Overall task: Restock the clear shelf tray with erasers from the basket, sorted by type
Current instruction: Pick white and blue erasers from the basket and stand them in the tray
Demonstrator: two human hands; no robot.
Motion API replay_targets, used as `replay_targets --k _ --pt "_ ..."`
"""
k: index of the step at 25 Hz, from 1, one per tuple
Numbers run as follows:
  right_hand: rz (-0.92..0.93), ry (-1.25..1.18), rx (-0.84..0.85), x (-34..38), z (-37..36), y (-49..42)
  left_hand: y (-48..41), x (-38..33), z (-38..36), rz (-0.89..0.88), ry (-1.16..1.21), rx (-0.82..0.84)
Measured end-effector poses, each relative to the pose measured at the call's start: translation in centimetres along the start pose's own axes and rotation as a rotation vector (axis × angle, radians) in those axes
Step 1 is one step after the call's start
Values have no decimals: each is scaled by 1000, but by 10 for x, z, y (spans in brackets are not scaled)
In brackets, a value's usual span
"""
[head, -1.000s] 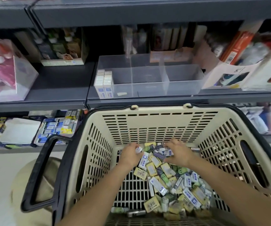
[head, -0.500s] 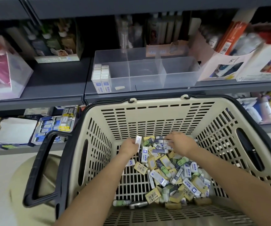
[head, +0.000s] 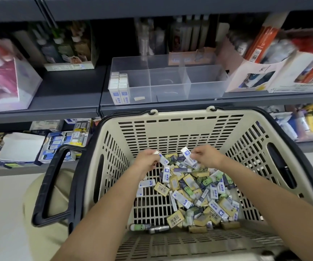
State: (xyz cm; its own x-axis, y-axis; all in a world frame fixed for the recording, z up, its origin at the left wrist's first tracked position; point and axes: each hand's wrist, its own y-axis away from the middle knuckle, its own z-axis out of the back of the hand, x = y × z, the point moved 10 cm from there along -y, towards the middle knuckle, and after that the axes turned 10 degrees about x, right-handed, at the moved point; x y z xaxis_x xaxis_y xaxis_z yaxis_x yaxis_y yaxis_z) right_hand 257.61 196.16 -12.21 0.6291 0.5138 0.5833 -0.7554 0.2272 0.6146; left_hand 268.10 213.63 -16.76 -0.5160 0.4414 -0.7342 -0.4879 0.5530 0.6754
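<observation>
Left hand (head: 148,159) and right hand (head: 206,157) each pinch a white blue-labelled rectangular eraser (head: 163,159) inside the beige slatted plastic basket (head: 180,118). The clear divided plastic tray (head: 204,91) lies straight beyond; its matching left-end stack (head: 119,87) is nearer the left hand.

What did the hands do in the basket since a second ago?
Both hands rose from the pile. The left hand now pinches a white-and-blue eraser, and the right hand picked up a second eraser. The clear tray, its stacked erasers and the basket stayed as they were.
</observation>
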Motion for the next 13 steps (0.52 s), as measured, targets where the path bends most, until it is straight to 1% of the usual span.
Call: replay_targets --k 3,6,7,9,11,13 --pt "-22 -154 37 5 -8 6 5 -1 -16 29 245 98" --pt "10 -322 35 14 -13 6 8 -4 -31 69 465 187" --pt "24 -383 47 17 -17 6 10 -4 -35 91 493 212" --pt "47 -509 84 23 -26 5 13 -4 -41 120 455 244" --pt "58 -579 102 26 -30 5 11 -7 -39 98 403 234" --pt "63 -606 88 28 -30 5 10 -7 -35 87 413 205"
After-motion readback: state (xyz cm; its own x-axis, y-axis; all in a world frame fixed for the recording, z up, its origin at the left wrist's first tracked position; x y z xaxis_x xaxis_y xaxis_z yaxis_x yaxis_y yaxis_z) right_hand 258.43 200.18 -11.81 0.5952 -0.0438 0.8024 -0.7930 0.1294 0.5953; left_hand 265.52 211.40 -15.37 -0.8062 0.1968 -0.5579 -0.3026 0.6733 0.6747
